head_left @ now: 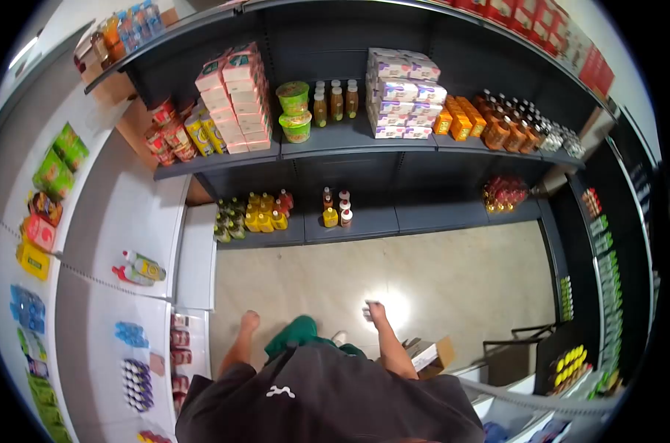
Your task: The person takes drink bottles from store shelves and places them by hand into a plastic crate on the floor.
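My left hand (251,320) hangs over the floor on the left, its fingers curled into a loose fist with nothing visible in it. On the other side, my right hand (377,310) is closed around a small greyish object (367,313), too small to name. Both hands are apart from the shelves. In front of them, the bottom dark shelf (364,231) bears yellow bottles (265,215), dark green bottles (230,220), white-capped bottles (344,209) and red-wrapped packs (505,193).
Tissue packs (235,100), green tubs (296,125) and white-purple packs (405,96) stand on the middle shelf. White shelving (128,221) runs along the left. An open cardboard box (435,356) sits behind my right arm, near a dark metal frame (508,358).
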The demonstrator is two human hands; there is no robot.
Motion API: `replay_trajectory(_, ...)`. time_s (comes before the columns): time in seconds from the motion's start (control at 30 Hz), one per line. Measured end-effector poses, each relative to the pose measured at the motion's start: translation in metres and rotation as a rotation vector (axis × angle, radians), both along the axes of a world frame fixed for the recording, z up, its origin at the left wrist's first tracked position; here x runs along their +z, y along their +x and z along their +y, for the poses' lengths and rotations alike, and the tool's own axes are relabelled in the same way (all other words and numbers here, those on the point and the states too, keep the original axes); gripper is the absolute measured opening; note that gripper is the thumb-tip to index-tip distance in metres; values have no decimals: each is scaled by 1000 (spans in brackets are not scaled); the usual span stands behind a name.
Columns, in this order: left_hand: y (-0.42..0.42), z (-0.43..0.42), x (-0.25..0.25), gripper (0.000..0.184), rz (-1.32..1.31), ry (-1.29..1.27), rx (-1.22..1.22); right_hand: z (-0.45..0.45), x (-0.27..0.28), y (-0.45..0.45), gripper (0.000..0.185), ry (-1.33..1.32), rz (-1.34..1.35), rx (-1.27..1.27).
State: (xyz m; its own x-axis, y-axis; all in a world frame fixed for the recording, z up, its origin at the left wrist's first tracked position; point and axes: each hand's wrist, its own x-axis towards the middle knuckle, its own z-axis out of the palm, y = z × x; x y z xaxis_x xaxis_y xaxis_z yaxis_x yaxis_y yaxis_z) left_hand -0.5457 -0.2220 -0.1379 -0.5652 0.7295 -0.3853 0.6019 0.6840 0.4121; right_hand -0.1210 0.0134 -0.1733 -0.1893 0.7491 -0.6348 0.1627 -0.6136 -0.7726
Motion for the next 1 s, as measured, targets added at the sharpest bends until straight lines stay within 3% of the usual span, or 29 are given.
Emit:
replay_trajectory(0.07,-13,25,1,26,-8,-185,-149,68,90,-44,42,-39,-6,73)
replay_trajectory(0.13,-24,74,-8,25,233,-68,-271,126,115,-75,42,65,69,134)
replay_trajectory(0.17,-30,119,-4,28,137,-32,-142,156,130,-91,40,96,65,142)
replay_trajectory(0.23,-33,221,9,28,146,354,-67,214,163,-123,37,191,52,169)
replay_trajectory(0.27,-14,278,57,26,-77,677,60,245,182,-140,35,263,45,188)
replay_trajectory(0.3,0,333,98,30,-70,714,81,268,214,-159,34,368,-35,190)
replay_trajectory(0.33,8,379,122,34,6,871,-8,299,208,-175,38,579,-90,215)
replay_trajectory(0.4,25,467,181,40,-106,989,-10,351,232,-210,41,775,-119,232)
replay_trajectory(0.57,33,620,240,51,49,1082,41,458,319,-296,51,1218,-364,386)
replay_trajectory(0.63,28,684,221,57,192,1170,90,476,377,-329,55,1235,-519,410)
replay_trajectory(0.67,19,715,210,60,276,1150,143,492,387,-347,57,1250,-623,444)
replay_trajectory(0.7,19,724,218,49,447,1118,270,525,369,-362,58,1393,-607,497)
replay_trajectory(0.73,14,737,219,50,452,1099,326,562,351,-376,60,1235,-752,875)
replay_trajectory(0.77,8,746,215,52,399,1108,349,529,396,-384,62,1163,-666,780)
replay_trajectory(0.8,4,754,211,54,332,1133,360,561,353,-392,62,1515,-482,734)
replay_trajectory(0.87,-8,770,187,57,145,1266,410,578,324,-400,61,1495,-382,742)
replay_trajectory(0.9,-11,768,193,75,278,1086,411,589,310,-415,60,1536,-244,661)
replay_trajectory(1.0,-2,754,222,71,147,1043,503,569,348,-414,55,1414,-288,578)
